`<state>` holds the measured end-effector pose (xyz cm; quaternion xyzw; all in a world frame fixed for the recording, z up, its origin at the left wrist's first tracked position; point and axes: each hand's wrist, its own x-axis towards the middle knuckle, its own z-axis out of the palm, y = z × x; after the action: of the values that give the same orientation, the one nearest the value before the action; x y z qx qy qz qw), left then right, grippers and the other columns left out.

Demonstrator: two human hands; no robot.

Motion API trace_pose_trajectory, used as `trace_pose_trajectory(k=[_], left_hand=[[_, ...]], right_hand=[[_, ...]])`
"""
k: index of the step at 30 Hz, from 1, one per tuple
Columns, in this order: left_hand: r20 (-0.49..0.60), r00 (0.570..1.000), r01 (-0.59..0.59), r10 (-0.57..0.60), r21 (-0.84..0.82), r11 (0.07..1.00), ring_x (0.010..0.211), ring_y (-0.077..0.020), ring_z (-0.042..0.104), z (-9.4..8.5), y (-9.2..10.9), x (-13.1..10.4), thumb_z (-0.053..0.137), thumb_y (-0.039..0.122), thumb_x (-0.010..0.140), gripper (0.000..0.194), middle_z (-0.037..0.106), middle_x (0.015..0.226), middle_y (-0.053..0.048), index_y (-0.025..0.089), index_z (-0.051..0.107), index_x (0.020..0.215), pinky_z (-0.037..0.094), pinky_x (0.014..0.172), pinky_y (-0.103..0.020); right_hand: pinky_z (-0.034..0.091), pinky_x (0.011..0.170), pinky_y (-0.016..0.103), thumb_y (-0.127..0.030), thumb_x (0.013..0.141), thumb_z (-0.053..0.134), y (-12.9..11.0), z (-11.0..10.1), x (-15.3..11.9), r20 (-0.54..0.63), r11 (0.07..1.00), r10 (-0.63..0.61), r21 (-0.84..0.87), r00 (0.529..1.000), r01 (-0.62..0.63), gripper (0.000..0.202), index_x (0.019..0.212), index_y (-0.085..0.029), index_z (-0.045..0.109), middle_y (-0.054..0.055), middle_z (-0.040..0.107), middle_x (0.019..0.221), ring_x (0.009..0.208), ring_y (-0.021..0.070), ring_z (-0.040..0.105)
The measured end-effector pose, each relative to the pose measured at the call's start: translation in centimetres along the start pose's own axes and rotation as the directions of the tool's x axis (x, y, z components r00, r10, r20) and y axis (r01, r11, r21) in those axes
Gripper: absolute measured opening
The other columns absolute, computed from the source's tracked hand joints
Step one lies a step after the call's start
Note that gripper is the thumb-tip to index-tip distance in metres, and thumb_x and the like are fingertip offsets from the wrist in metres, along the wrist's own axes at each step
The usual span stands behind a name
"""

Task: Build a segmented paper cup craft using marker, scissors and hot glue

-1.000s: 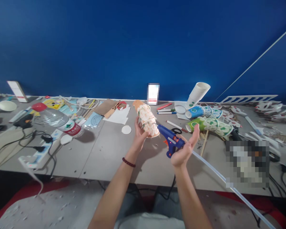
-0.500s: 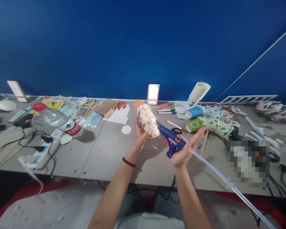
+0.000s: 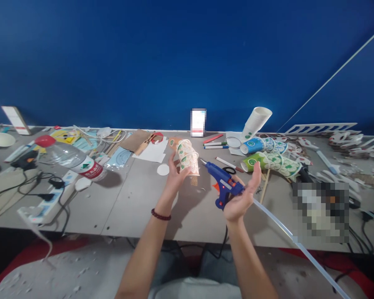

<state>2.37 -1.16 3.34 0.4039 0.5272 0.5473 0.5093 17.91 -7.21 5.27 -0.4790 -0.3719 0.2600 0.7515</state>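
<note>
Left hand (image 3: 177, 175): closed around an orange-and-white patterned cup stack (image 3: 188, 157), thumb on the near side, fingers along its left side. The stack is tilted above the table (image 3: 137, 203), its upper body extending beyond the hand; a small tan piece (image 3: 194, 181) shows at its lower end.

Right hand (image 3: 240, 203): holding a blue glue gun (image 3: 223, 178) by its rear part, at least one finger extended; the full grip is hidden. The gun lies to the left of this palm, nozzle directed at the cup stack, just beside it, with a narrow gap. A long translucent glue stick (image 3: 279, 223) trails from the rear.

Left of the left hand: one white disc (image 3: 163, 169), near; one red-capped bottle (image 3: 71, 158), well apart, lying tilted.

Right of the glue gun: one green patterned cup stack (image 3: 272, 163), one blue patterned cup stack (image 3: 264, 145) beyond it. Behind these: one leaning stack of white cups (image 3: 256, 123).

Beyond the gun: several markers (image 3: 216, 145).
</note>
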Motion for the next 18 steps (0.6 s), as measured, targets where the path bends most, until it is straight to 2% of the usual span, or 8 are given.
trace_pose_trajectory(k=[2,4,9,12,15,18], left_hand=[[0.007,0.997,0.071,-0.071,0.064,0.995,0.104,-0.0258,0.063,-0.7,0.7,-0.1,0.074,0.034,0.07,0.091,0.053,0.13,-0.015,0.025,0.025,0.146,0.052,0.09,-0.042],[0.031,0.994,0.101,-0.106,0.123,0.987,0.1,-0.0269,0.064,-1.4,1.2,-0.3,0.075,0.036,0.07,0.088,0.057,0.126,-0.015,0.023,0.029,0.145,0.051,0.089,-0.043],[0.112,0.987,0.081,-0.115,0.272,0.959,0.102,-0.0285,0.062,-2.8,1.0,-1.3,0.074,0.034,0.068,0.089,0.059,0.125,-0.016,0.021,0.031,0.144,0.049,0.089,-0.043],[0.159,0.984,0.042,-0.081,0.236,0.971,0.102,-0.0255,0.062,-3.3,0.6,-1.8,0.066,0.035,0.072,0.081,0.057,0.126,-0.015,0.019,0.03,0.143,0.049,0.09,-0.041],[0.133,0.99,0.003,-0.039,0.26,0.966,0.099,-0.0229,0.061,-3.5,0.2,-2.0,0.061,0.036,0.074,0.069,0.057,0.121,-0.012,0.018,0.038,0.136,0.05,0.086,-0.039],[0.089,0.996,-0.05,0.022,0.317,0.947,0.099,-0.0229,0.06,-3.5,-0.1,-2.4,0.061,0.039,0.075,0.063,0.055,0.117,-0.011,0.018,0.043,0.132,0.051,0.081,-0.036]], right_hand=[[0.055,0.064,0.034,-0.051,0.093,0.031,0.1,0.0,0.0,-0.016,0.999,-0.05,-0.012,0.999,0.049,0.058,0.147,-0.032,0.039,0.008,0.032,0.149,0.094,0.0224,0.06],[0.056,0.063,0.036,-0.049,0.094,0.028,0.2,0.1,-0.1,0.01,0.999,-0.05,-0.013,0.999,0.05,0.056,0.147,-0.032,0.038,0.008,0.032,0.15,0.093,0.0223,0.06],[0.057,0.062,0.036,-0.051,0.095,0.025,0.4,0.2,-0.3,0.045,0.997,-0.049,-0.05,0.998,0.051,0.058,0.148,-0.03,0.035,0.011,0.035,0.148,0.096,0.0231,0.061],[0.056,0.055,0.032,-0.051,0.094,0.027,0.2,0.2,-0.5,0.054,1.0,0.031,-0.004,0.998,-0.031,0.057,0.147,-0.032,0.036,0.012,0.042,0.14,0.081,0.0185,0.063],[0.051,0.044,0.026,-0.051,0.093,0.03,0.0,0.2,-0.5,0.053,0.989,0.135,0.058,0.989,-0.138,0.055,0.145,-0.035,0.038,0.01,0.048,0.131,0.061,0.0118,0.058],[0.044,0.037,0.023,-0.05,0.093,0.03,0.2,0.1,-0.3,0.058,0.986,0.15,0.071,0.987,-0.154,0.055,0.144,-0.033,0.04,0.01,0.052,0.121,0.048,0.0081,0.052]])
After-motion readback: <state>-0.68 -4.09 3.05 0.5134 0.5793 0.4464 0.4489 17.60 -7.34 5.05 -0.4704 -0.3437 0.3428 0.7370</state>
